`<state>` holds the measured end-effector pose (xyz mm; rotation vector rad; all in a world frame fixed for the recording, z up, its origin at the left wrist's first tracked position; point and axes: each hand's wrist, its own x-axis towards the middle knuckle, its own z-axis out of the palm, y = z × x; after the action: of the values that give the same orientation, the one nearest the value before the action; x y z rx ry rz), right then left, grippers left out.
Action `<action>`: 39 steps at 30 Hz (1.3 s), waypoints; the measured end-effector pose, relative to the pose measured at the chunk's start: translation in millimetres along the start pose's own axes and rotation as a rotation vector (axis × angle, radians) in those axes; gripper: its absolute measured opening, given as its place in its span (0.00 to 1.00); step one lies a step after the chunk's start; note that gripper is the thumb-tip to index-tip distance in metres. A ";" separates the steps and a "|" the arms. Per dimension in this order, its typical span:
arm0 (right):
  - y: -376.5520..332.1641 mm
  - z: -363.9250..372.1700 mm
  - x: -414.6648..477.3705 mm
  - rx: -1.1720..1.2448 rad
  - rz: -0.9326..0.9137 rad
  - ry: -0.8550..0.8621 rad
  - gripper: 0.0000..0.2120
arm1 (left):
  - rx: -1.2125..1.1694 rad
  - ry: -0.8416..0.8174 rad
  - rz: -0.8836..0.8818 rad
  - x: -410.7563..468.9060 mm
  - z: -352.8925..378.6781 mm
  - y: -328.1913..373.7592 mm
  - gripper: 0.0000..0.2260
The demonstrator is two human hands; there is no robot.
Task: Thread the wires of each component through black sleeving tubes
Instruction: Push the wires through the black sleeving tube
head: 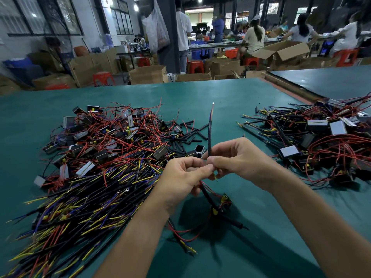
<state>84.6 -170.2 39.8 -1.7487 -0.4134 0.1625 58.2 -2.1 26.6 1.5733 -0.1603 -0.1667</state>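
Both hands meet above the green table (230,97). My left hand (182,175) and my right hand (239,159) pinch a thin bundle of wires (210,133) that stands upright from my fingertips, its red, blue and yellow tips showing at the top. Whether a black sleeving tube covers the bundle where my fingers meet is hidden. Below my hands a black-sleeved lead (206,195) runs down to a small component (222,203) with yellow parts, hanging just over the table. Short black sleeving tubes (192,133) lie scattered behind my hands.
A big tangled pile of components with red, yellow and blue wires (100,157) fills the left of the table. A second pile (321,141) lies at the right. Behind the table are cardboard boxes, red stools and several people at other benches.
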 end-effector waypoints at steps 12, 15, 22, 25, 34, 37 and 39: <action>-23.2 -31.4 -24.9 -0.230 0.079 -0.898 0.17 | -0.330 0.061 -0.217 6.6 -13.2 0.6 0.02; -25.5 -20.7 -24.7 -0.241 0.003 -0.845 0.08 | -0.337 0.035 -0.205 5.9 -13.3 1.5 0.04; -19.3 -12.5 -20.7 -0.026 -0.013 -0.548 0.06 | -0.350 0.002 -0.168 4.1 -13.4 5.4 0.05; -15.7 -12.4 -17.6 -0.016 -0.021 -0.439 0.05 | -0.356 -0.013 -0.158 3.1 -13.9 7.4 0.06; -7.4 -5.0 -9.3 0.056 0.048 -0.143 0.09 | -0.317 -0.015 -0.087 3.3 -12.9 7.4 0.07; -7.9 -2.7 -8.8 0.082 0.036 -0.139 0.07 | -0.331 0.006 -0.072 3.9 -13.9 6.4 0.10; -7.6 -1.9 -8.4 0.115 0.032 -0.136 0.07 | -0.337 0.005 -0.077 4.2 -14.2 6.4 0.10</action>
<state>76.1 -173.7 46.7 -1.6363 -0.4660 0.3230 65.2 11.0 33.1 1.2441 -0.0630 -0.2370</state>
